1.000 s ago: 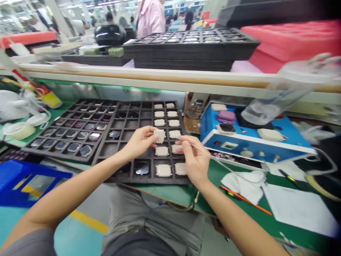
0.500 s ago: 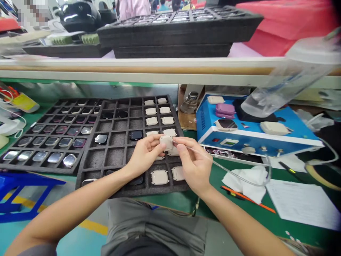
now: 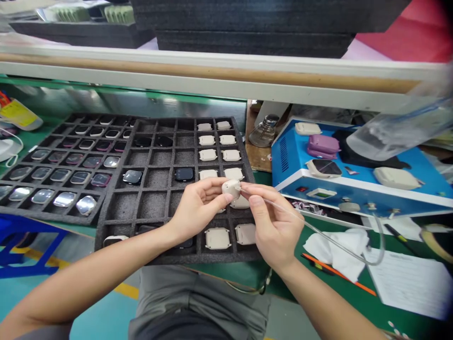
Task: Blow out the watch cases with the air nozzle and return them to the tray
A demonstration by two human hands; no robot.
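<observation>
Between the thumb and fingers of my left hand (image 3: 198, 203) is a small cream watch case (image 3: 231, 188), tilted and raised above the foam tray. My right hand (image 3: 274, 222) pinches the end of a clear thin tube (image 3: 336, 242), its tip against or very near the right edge of the case. Below both hands lies a dark foam tray (image 3: 157, 198) with square compartments. Cream watch cases (image 3: 217, 238) fill its two right columns, and dark-faced watches (image 3: 133, 176) sit in some other compartments. My forearm and hands cover part of the tray.
A second foam tray (image 3: 85, 178) of watches lies to the left. At the right stands a blue machine (image 3: 293, 156) with a purple case (image 3: 322, 146) on top, the tube running to its front. White tissue (image 3: 339, 250), an orange stick (image 3: 354, 278) and paper (image 3: 410, 283) lie nearby. A shelf (image 3: 177, 78) crosses above.
The camera view has tilted down and shifted. The watch case in my left hand has turned to a steeper angle, while my right hand keeps the tube at its edge.
</observation>
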